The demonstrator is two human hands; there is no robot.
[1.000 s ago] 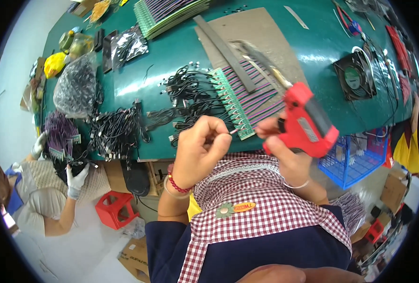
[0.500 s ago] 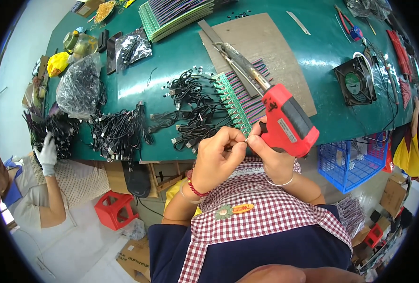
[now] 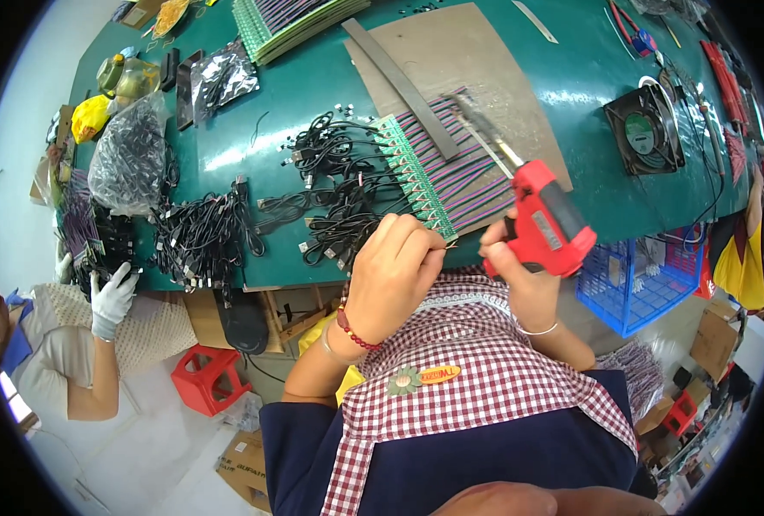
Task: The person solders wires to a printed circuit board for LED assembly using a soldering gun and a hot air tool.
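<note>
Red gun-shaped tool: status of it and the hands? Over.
Right hand gripping red gun-shaped tool. Left hand pinching thin wire end beside green circuit board. Flat grey bar lying across pink-and-black wires.

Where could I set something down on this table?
Between the brown sheet and the black fan, the green tabletop is bare. A smaller patch lies between the bulky clear bag and black cables. Around the left hand it's crowded: cables, circuit board, red tool.
</note>
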